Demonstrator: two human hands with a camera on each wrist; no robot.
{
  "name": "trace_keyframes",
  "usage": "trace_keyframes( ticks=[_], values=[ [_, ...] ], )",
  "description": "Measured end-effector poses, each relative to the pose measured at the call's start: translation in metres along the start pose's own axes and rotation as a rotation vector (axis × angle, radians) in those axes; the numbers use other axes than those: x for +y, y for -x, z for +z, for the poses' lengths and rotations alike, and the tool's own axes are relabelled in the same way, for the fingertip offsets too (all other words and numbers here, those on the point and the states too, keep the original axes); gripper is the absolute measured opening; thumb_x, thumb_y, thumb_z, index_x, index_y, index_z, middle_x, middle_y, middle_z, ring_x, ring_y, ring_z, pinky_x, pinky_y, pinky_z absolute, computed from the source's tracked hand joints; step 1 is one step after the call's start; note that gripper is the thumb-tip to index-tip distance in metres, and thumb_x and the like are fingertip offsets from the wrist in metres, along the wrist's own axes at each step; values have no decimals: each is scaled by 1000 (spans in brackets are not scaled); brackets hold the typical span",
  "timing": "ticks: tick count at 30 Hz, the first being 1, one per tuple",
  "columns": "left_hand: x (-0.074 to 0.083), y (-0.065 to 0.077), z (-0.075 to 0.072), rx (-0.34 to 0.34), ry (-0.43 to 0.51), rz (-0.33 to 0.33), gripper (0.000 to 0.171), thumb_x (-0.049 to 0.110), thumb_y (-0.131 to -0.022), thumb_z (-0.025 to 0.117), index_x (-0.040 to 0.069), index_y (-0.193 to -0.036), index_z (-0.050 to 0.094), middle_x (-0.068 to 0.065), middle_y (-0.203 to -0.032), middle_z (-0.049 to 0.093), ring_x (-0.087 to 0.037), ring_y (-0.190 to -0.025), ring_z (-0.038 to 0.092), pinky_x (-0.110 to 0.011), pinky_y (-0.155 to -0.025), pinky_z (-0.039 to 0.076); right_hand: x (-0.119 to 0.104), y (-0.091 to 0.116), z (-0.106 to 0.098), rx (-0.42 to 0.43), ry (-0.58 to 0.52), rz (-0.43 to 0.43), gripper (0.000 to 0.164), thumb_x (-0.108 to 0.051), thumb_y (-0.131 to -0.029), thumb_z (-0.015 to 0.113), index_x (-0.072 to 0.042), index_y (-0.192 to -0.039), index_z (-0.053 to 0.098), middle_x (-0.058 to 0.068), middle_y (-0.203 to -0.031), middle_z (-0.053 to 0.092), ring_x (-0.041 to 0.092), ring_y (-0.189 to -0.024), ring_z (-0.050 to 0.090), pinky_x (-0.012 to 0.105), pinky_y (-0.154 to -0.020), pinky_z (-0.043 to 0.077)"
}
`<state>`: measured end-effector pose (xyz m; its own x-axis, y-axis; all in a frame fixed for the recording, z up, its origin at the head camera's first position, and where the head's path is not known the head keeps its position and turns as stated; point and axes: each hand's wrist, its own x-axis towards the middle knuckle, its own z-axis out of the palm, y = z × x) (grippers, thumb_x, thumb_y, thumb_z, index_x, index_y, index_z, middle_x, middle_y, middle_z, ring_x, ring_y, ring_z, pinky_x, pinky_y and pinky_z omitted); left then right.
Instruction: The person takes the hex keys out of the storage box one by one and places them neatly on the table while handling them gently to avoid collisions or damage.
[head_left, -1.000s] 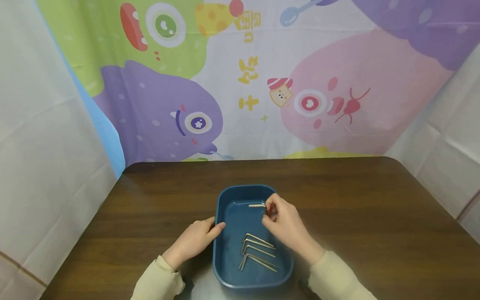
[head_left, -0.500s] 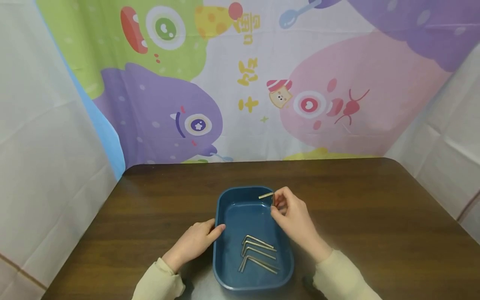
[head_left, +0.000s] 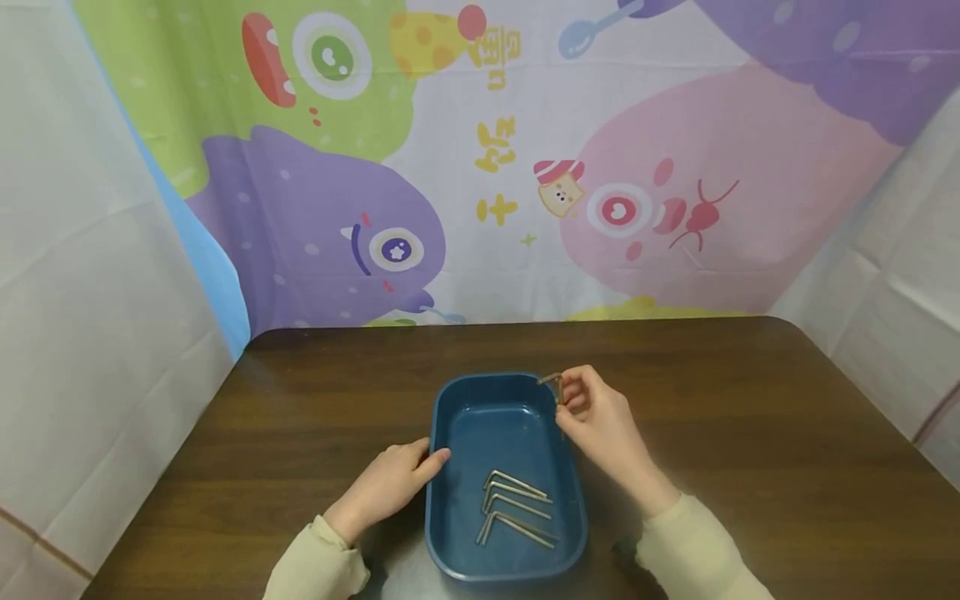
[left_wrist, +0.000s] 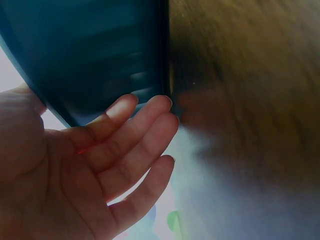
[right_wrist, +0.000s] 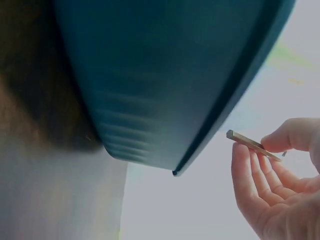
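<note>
In the head view my right hand (head_left: 606,425) pinches an L-shaped hex key (head_left: 558,390) between thumb and fingers. It is at the far right corner of a blue tray (head_left: 437,500), level with the rim. The right wrist view shows the hex key's six-sided end (right_wrist: 230,134) beyond the fingertips, outside the tray wall. My left hand (head_left: 386,483) holds the tray's left side, thumb over the rim. Its fingers (left_wrist: 145,145) lie along the outer wall in the left wrist view. Several more hex keys (head_left: 517,504) lie side by side in the near half of the tray.
The tray stands on a dark brown wooden table (head_left: 712,392). Behind the table hangs a cloth (head_left: 495,275) printed with cartoon monsters. Pale sheets (head_left: 82,292) enclose both sides.
My right hand has lifted the hex key from the tray's far part and carried it right and away to the rim. The left hand and the other hex keys stay put.
</note>
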<state>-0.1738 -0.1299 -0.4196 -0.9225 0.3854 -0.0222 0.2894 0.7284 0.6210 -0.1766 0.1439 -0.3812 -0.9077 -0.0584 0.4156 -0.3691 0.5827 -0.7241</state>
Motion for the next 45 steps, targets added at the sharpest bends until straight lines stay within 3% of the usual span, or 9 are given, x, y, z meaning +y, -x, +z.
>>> trace_keyframes(
  ticks=[13,34,45],
  values=[
    [3,0,0,17,4,-3,31,39,-94,46,12,-96,61,-4,-91,67,-12,-79,61,-33,-69,46,3,-3,-7,-28,41,-19,48,5,-68,62,-7,-114,53,3,-77,54,10,-63,55,22,-54,44],
    [1,0,1,16,8,-22,32,40,-94,46,13,-98,62,-3,-91,67,-10,-78,61,-33,-69,47,8,-6,-17,-32,115,73,38,0,-71,62,-7,-106,51,3,-80,53,11,-67,54,27,-63,44],
    [2,0,0,13,0,-14,31,40,-94,45,13,-95,61,-2,-89,66,-9,-76,59,-32,-68,45,14,-8,-21,-24,143,105,28,-4,-74,60,-6,-101,53,2,-75,54,12,-65,52,26,-62,41]
  ],
)
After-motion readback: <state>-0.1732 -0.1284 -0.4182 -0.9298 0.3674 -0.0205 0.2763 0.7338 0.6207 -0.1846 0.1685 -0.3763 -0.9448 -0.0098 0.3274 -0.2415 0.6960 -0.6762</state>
